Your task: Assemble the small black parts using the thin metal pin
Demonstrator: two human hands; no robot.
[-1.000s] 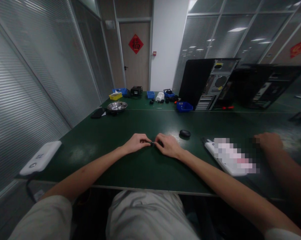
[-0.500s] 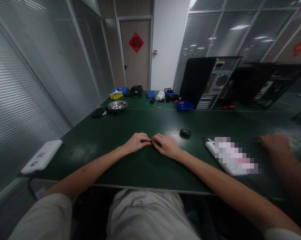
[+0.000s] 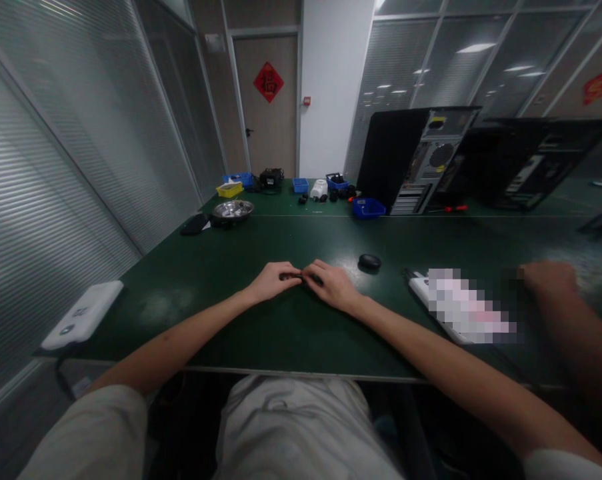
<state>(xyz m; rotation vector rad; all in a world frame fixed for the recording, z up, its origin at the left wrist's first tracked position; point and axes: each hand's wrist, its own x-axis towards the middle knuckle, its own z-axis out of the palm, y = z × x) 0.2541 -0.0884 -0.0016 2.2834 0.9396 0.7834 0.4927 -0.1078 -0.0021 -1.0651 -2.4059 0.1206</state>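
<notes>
Dark green bench [image 3: 231,337] spreads out before me, glass walls [image 3: 98,143] to the left and a door [image 3: 268,127] beyond its far edge. From my end of the feed, a small dark piece [image 3: 293,275] sits between both sets of fingertips, midway along the near edge and set in from it. Its long axis seems to run left to right, parallel to that edge. My left hand [image 3: 272,281] pinches its left end between thumb and fingers; my right hand [image 3: 332,285] grips the right end, equally near. Whether the dark under the right fingers is another part, I can't tell.

Closest by is a black oval [image 3: 369,262], past the right hand toward the far edge. Further right, a white box [image 3: 443,313] lies before a co-worker's hand [image 3: 551,277]. Another white device [image 3: 83,315] occupies the near left corner. Toward the far edge stand a metal bowl [image 3: 233,210], blue tray [image 3: 369,209] and PC tower [image 3: 395,160].
</notes>
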